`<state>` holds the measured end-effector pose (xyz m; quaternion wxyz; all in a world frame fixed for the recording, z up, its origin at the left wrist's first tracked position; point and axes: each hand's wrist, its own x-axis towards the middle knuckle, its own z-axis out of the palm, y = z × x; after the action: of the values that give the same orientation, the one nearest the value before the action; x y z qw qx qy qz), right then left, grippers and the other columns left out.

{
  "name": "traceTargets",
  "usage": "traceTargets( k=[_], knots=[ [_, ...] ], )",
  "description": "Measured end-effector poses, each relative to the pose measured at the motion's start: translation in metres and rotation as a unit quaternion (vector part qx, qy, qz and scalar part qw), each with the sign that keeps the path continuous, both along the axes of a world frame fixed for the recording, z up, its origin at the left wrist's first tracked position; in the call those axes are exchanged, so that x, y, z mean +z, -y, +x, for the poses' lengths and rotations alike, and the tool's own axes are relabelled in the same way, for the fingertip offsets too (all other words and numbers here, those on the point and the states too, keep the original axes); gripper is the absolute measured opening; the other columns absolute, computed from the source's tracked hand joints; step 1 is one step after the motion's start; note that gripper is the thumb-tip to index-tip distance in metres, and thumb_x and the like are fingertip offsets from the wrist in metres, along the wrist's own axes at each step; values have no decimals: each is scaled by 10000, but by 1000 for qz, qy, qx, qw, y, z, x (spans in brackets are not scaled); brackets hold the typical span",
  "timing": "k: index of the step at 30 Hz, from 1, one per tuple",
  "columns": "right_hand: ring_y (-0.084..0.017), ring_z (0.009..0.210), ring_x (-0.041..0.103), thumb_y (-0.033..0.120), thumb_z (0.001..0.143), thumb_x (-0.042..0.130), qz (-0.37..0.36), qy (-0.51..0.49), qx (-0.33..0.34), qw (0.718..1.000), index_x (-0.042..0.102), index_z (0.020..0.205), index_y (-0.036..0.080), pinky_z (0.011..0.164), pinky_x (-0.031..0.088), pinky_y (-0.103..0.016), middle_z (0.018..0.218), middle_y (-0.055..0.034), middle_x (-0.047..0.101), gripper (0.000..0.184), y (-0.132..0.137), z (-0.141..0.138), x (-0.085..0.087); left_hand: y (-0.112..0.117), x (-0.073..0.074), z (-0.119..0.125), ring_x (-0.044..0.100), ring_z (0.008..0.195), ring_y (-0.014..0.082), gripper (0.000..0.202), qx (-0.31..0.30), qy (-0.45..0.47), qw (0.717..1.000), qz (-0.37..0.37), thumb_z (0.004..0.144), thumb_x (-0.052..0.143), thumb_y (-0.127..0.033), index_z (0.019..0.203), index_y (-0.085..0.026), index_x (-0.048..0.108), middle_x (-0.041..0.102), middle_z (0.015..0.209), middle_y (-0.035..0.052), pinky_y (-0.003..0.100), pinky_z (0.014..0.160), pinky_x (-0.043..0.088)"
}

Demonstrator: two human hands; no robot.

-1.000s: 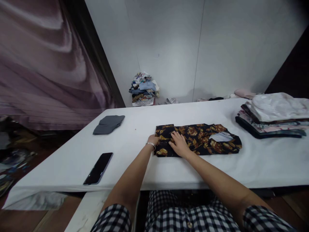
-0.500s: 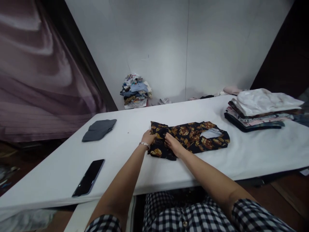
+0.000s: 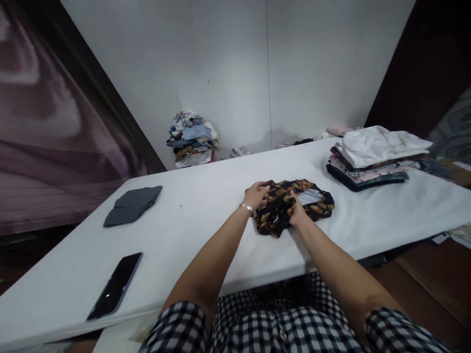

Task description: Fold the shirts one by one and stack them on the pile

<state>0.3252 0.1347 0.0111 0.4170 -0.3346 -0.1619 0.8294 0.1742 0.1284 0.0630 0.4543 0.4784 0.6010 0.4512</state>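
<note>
A black top with brown and mustard flowers point(image 3: 274, 215) lies partly folded on the white-covered table point(image 3: 198, 230). Its neck opening, with pale lining showing, faces right. My left hand point(image 3: 257, 195), with a silver bracelet at the wrist, grips the folded left end of the top. My right hand point(image 3: 297, 212) holds the fold near the middle, thumb on top and the other fingers hidden by cloth. The fold stands slightly raised between both hands.
A folded grey cloth point(image 3: 132, 205) lies at the table's left, with a dark phone point(image 3: 116, 287) near the front edge. Folded clothes point(image 3: 379, 157) are stacked at the right, topped by a white one. Beyond the far edge rises a clothes pile point(image 3: 193, 139) against the wall.
Both hands have moved right, bringing the top's left end over towards the neck opening. The top is now shorter and more bunched. The view has shifted slightly to the right.
</note>
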Motion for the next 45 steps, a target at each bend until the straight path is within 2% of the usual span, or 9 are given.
traceTargets(
  k=[4, 9, 13, 20, 29, 33, 36, 41, 45],
  knots=[
    [-207, 836, 670, 425, 896, 492, 2, 41, -35, 999, 635, 1044, 164, 695, 556, -307, 920, -86, 720, 333, 1, 30, -4, 12, -41, -29, 592, 1081, 212, 372, 101, -116, 988, -32, 790, 662, -312, 1130, -169, 615, 625, 1217, 119, 261, 824, 496],
    [-146, 655, 634, 316, 845, 595, 64, 139, -13, 988, 557, 1174, 255, 538, 517, -246, 950, -34, 705, 336, 19, 52, -2, 25, -67, -48, 654, 786, 186, 541, 109, -74, 982, -134, 812, 616, -377, 1269, -113, 497, 654, 1095, 156, 266, 595, 525],
    [-149, 691, 644, 297, 804, 659, 90, 179, -7, 980, 479, 1233, 330, 628, 562, -337, 1048, -13, 680, 466, 42, 54, -2, 27, -70, -44, 629, 710, 152, 516, 94, -51, 983, -147, 796, 642, -361, 1232, -113, 523, 665, 1022, 127, 241, 554, 517],
    [-171, 674, 657, 241, 756, 707, 57, 179, 48, 981, 601, 1011, 173, 678, 576, -393, 938, -82, 706, 285, 67, 25, -18, 28, -77, -48, 622, 682, 145, 497, 82, -28, 985, -152, 794, 653, -351, 1226, -138, 529, 667, 847, 70, 236, 574, 516],
    [-191, 882, 655, 0, 569, 644, 85, 139, -111, 980, 633, 861, 207, 730, 559, -291, 915, -19, 714, 358, 42, -13, -33, 34, -80, -57, 630, 659, 146, 471, 67, -3, 983, -170, 790, 663, -374, 1192, -161, 540, 654, 791, 58, 252, 589, 521],
    [-184, 817, 662, 18, 573, 686, 101, 162, -55, 980, 639, 874, 182, 698, 563, -291, 906, -42, 712, 346, 47, -1, -30, 37, -79, -58, 623, 644, 136, 470, 66, 8, 983, -174, 780, 680, -372, 1180, -170, 540, 660, 838, 70, 249, 583, 523],
    [-158, 743, 662, 37, 636, 684, 52, 160, -21, 985, 624, 836, 167, 705, 568, -291, 850, -43, 706, 246, 56, 21, -22, 39, -74, -56, 609, 623, 118, 458, 65, 24, 982, -174, 777, 687, -363, 1158, -161, 536, 661, 923, 90, 243, 575, 528],
    [-141, 748, 662, 98, 757, 650, 32, 110, -47, 992, 586, 848, 196, 835, 557, -342, 829, -13, 688, 148, 69, 48, -10, 39, -64, -51, 612, 610, 112, 370, 63, 47, 981, -178, 814, 642, -365, 1095, -146, 544, 661, 961, 102, 252, 593, 543],
    [-143, 757, 658, 204, 823, 637, 23, 124, -52, 991, 579, 950, 214, 822, 555, -353, 899, -30, 689, 140, 66, 39, -13, 29, -61, -45, 625, 598, 145, 367, 73, 30, 980, -185, 794, 651, -409, 1035, -145, 567, 673, 871, 93, 273, 574, 535]
  ],
)
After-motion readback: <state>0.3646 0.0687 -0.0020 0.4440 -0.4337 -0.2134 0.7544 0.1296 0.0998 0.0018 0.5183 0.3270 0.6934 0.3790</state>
